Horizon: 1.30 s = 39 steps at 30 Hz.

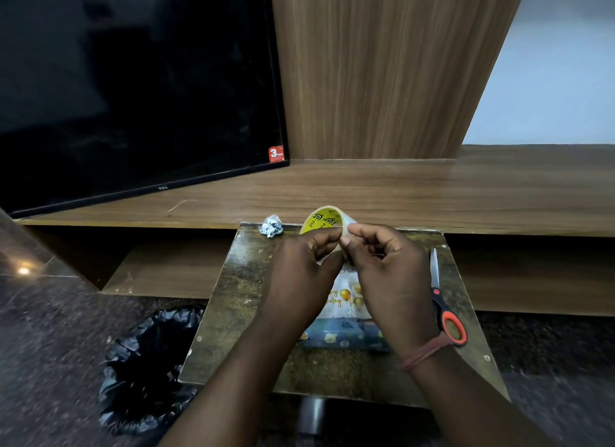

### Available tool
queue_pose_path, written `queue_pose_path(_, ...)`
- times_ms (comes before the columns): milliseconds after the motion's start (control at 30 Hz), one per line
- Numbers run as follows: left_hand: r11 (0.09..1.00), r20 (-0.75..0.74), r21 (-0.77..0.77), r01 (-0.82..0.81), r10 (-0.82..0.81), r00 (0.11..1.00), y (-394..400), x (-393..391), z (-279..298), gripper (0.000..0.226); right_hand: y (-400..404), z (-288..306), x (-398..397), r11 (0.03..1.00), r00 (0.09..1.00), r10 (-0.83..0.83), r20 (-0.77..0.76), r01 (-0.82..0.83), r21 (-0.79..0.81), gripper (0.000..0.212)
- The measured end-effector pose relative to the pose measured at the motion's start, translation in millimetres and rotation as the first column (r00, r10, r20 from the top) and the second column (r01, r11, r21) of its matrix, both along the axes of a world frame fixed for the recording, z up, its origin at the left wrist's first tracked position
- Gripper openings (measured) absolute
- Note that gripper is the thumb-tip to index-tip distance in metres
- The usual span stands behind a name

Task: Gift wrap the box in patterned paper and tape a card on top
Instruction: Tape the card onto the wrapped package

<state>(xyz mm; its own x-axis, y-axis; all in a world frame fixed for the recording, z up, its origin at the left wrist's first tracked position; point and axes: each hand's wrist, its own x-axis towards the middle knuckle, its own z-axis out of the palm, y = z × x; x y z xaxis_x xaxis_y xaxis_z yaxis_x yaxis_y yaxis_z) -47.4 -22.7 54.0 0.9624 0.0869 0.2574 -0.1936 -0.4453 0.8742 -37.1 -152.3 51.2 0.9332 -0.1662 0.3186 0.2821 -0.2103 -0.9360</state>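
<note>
Glossy roll of tape [324, 221] with yellow printed paper core. Patterned paper on the box [344, 336], faintly shiny. Worn, mottled counter [239, 300], dull. Scissors [444, 300]: bright metal blades, smooth orange-and-black plastic handles. Crinkled, shiny black plastic bag [146, 370]. Matt wood-grain shelf [432, 193].

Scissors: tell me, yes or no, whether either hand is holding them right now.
No: the scissors lie on the small table to the right, while the left hand and right hand grip the tape roll.

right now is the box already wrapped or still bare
Wrapped: the box shows blue patterned paper on its near side, and a birthday card lies on top. Whether the card is taped down, cannot tell.
</note>
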Motion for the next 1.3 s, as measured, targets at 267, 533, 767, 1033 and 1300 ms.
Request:
queue_pose_path(267,0.958,0.15,0.278,-0.066,0.024,0.988,-3.5,-4.9,-1.2,0.027,-2.2,-1.7,2.7,0.999,1.0,0.007,0.013,-0.006,-0.05,0.007)
queue_pose_path(533,0.913,0.217,0.396,-0.096,0.008,0.976,-4.8,-2.4,-4.8,0.028,-1.3,-0.6,2.2,0.992,0.999,-0.009,0.051,0.016,-0.123,0.012)
queue_pose_path(767,0.918,0.22,0.393,-0.054,-0.036,0.975,-2.0,-2.3,-4.4,0.028,-6.4,-1.2,5.8,0.913,0.991,0.055,0.119,-0.002,-0.407,0.007)
queue_pose_path(1033,0.999,0.109,0.031,0.025,-0.028,0.994,-0.2,-4.9,5.9,0.038,-10.6,-2.8,7.5,0.98,0.993,0.102,0.052,-0.092,-0.177,0.008)
queue_pose_path(1300,0.991,0.147,0.129,-0.023,0.004,0.989,-1.4,-5.5,4.6,0.029,-0.6,-1.7,2.1,0.997,0.997,0.072,0.027,-0.071,-0.043,0.012)
